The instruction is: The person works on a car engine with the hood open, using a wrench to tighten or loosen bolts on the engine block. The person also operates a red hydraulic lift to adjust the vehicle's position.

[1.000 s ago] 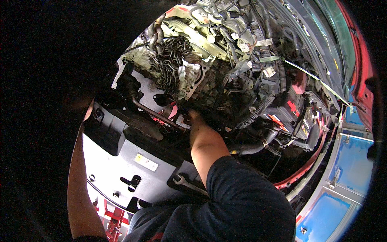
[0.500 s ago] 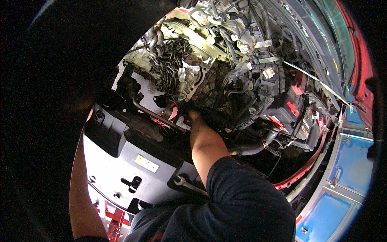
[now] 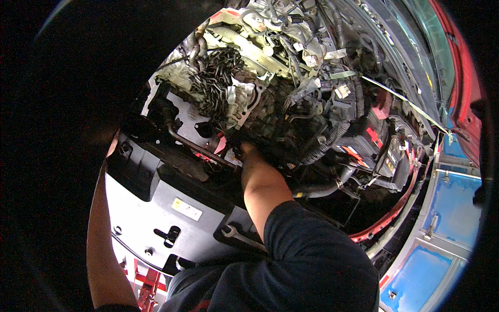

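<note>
My right arm reaches down into a car's engine bay, and my right hand [image 3: 248,150] is sunk among dark parts below the engine. Its fingers are hidden, so what they touch cannot be made out. Close by on its left runs a brown metal pipe [image 3: 200,150], with a red part [image 3: 221,142] above the pipe's end. A heap of steel chain [image 3: 214,78] hangs over the engine block. My left hand [image 3: 112,145] rests by the far left end of the front panel [image 3: 156,221], mostly lost in shadow, its fingers not readable.
An open-ended wrench [image 3: 243,237] lies on the front panel beside my right upper arm. To the right sit a black battery [image 3: 361,143], corrugated hoses [image 3: 330,143] and loose wiring. A taut pale strap [image 3: 400,100] crosses at right. Blue cabinets [image 3: 452,208] stand beyond the car.
The whole view has shifted slightly, so most things sit a little further left. My right hand stays down in the engine bay, and my left hand keeps its place by the panel.
</note>
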The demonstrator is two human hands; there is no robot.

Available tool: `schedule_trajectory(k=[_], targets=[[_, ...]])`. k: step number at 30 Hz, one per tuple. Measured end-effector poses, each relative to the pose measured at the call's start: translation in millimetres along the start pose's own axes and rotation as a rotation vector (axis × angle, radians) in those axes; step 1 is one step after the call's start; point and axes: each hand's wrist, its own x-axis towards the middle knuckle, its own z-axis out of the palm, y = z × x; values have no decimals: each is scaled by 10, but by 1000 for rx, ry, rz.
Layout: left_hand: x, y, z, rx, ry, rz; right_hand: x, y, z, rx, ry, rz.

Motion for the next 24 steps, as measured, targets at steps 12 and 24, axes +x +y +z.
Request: schedule_trajectory(k=[12, 24], targets=[[49, -16, 26, -34, 48, 28, 193, 24, -151, 21, -3, -19], [27, -24, 64, -4, 59, 1, 248, -23, -211, 23, -40, 36]])
